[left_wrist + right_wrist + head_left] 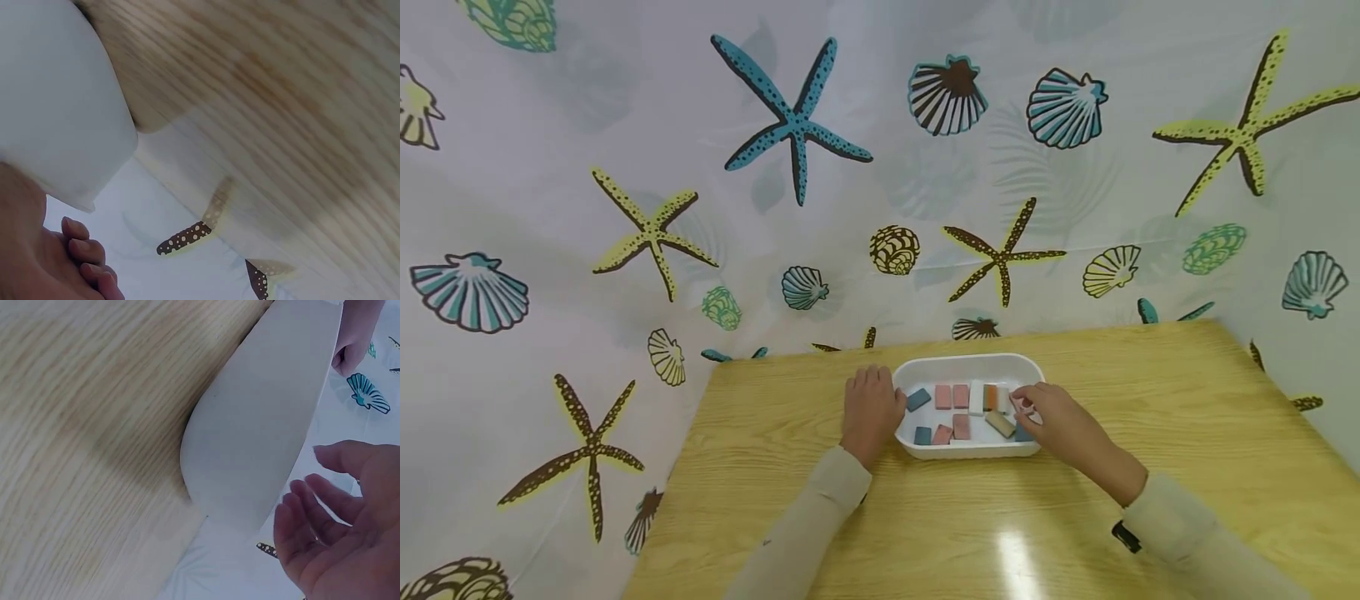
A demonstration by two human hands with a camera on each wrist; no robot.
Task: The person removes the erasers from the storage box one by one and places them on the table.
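A white oval tray (966, 452) (56, 94) (250, 425) holds small rectangular blocks. My left hand (871, 412) (37, 262) grips the tray's left end, thumb over the rim and fingers bent outside it. Over the right end reaches my right hand (1067, 425) (350, 531), its thumb and fingers slightly bent and apart, with nothing visible between them in the right wrist view. Near those fingertips lie a pink block (1017, 402), a tan block (1000, 423) and a blue block (1023, 434). A white block (976, 398) stands beside an orange one (990, 397).
More pink blocks (943, 397) and blue blocks (918, 400) lie in the tray's left half. The tray rests on a wood-grain table (940, 517). Behind and at the sides hangs a white cloth (865, 183) printed with starfish and shells.
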